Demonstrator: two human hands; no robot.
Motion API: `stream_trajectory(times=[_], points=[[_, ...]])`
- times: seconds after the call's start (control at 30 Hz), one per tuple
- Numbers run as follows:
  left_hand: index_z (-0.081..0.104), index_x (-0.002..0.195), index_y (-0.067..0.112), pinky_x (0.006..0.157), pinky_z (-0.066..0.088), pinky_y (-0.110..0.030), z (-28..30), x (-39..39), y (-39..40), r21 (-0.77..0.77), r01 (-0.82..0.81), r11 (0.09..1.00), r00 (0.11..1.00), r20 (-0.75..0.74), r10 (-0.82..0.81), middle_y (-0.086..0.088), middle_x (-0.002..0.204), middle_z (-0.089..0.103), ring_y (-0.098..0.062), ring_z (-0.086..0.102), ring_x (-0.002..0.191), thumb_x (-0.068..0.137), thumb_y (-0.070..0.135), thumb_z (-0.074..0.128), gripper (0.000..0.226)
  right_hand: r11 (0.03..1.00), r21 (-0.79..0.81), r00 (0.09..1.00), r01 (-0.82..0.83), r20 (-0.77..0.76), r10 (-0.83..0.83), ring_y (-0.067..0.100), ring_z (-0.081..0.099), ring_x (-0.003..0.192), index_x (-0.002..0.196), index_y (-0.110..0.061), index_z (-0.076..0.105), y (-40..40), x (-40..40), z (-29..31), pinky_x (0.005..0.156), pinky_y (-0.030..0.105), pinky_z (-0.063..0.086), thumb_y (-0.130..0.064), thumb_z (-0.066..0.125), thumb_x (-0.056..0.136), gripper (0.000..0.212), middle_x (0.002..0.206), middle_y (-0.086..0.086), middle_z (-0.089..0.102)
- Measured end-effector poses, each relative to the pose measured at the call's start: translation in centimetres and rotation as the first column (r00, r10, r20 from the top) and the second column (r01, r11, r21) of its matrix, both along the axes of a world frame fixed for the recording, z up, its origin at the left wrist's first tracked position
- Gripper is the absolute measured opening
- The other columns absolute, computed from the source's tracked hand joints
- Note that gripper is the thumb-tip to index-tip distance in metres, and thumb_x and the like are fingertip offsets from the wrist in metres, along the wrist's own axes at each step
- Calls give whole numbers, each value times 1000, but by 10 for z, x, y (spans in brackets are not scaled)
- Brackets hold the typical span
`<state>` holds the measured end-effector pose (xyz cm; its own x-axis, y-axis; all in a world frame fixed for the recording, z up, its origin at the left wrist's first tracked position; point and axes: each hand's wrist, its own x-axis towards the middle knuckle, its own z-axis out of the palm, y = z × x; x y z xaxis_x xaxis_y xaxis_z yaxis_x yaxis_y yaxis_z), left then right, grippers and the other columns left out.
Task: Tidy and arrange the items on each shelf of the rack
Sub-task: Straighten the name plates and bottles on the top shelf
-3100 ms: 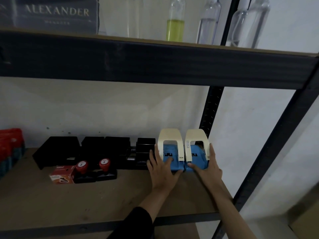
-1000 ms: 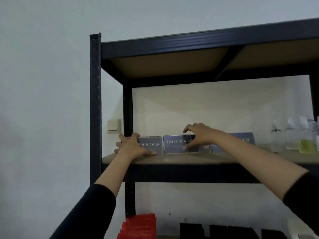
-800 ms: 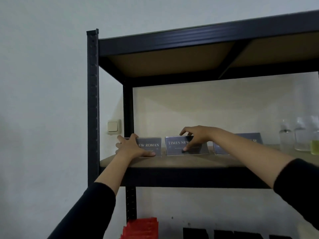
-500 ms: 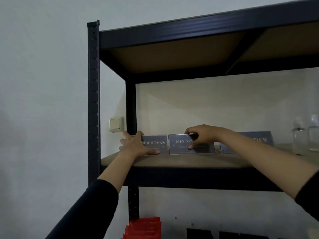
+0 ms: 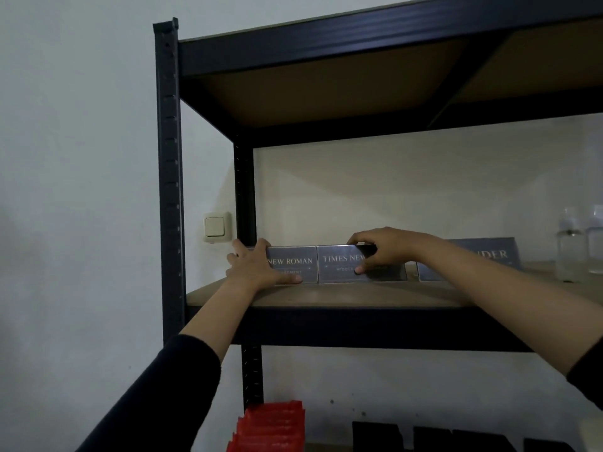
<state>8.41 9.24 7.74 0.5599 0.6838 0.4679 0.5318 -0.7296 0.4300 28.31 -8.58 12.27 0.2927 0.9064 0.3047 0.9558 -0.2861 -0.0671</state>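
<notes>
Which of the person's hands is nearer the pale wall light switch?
Left. The left hand grips the nameplate just right of the pale wall light switch; the right hand is farther right.

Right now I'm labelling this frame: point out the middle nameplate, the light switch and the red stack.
middle nameplate [image 5: 336, 263], head view, on its printed front face.
light switch [image 5: 214, 226], head view, on its rocker.
red stack [image 5: 272, 425], head view, on its front.
</notes>
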Motion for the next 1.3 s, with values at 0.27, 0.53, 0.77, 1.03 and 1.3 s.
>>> stream_trajectory(times=[0.27,0.53,0.77,1.03,1.3], points=[[26,142,22,113,13,-53,5,-2,-22,157,-10,988,992,125,-10,-19,152,5,-37,0,142,68,65,70,97,991,115,996,74,-50,-68,20,51,122,135,-35,46,-39,-3,19,100,33,38,-49,66,85,55,131,2,57],[61,112,24,95,36,-29,0,18,-112,209,409,888,876,185,-446,-4,122,49,-20,44,118,82,45,66,36,950,145,961,276,-46,-272,18,48,124,130,-32,51,-128,28,17,103,36,38,-49,75,77,61,132,-1,54],[65,104,23,76,47,-27,-34,24,-167,309,421,853,889,45,-455,7,102,65,-11,60,92,91,62,39,48,945,77,942,317,-139,-305,22,51,120,125,-32,54,-147,50,1,102,37,41,-41,82,72,61,132,0,56],[66,93,31,66,46,-20,-47,27,-167,464,290,837,920,105,-377,11,79,66,-2,58,72,93,61,32,45,975,100,976,196,-121,-183,17,50,112,119,-30,60,-134,67,4,99,33,41,-35,82,75,49,117,-5,54],[65,89,35,58,42,-13,-53,27,-172,543,205,815,915,189,-356,17,70,63,-1,58,68,89,64,22,52,993,77,994,90,-63,-85,19,51,117,123,-28,59,-118,82,5,96,32,43,-38,79,77,51,126,-3,57]])
